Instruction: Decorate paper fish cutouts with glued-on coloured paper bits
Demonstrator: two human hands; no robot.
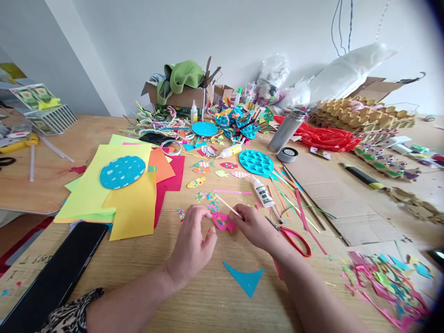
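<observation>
A pink paper fish (222, 222) with small coloured pieces on it lies on the wooden table between both hands. My right hand (252, 226) pinches a thin pale stick (227, 205), whose far end points up and left over a heap of tiny paper bits (211, 200). Just left of the fish is my left hand (196, 243), thumb and fingers apart; its fingertips are near the fish's edge, and whether they touch it I cannot tell. Several finished-looking paper fish (222, 174) lie beyond. Nearer me rests a blue paper scrap (245, 279).
Red-handled scissors (296, 240) and a glue bottle (263, 193) lie right of my right hand. Coloured sheets (133, 210) and a black phone (55, 277) are at left. Cardboard (322, 199), a steel flask (286, 131) and paper scraps (388, 286) are at right.
</observation>
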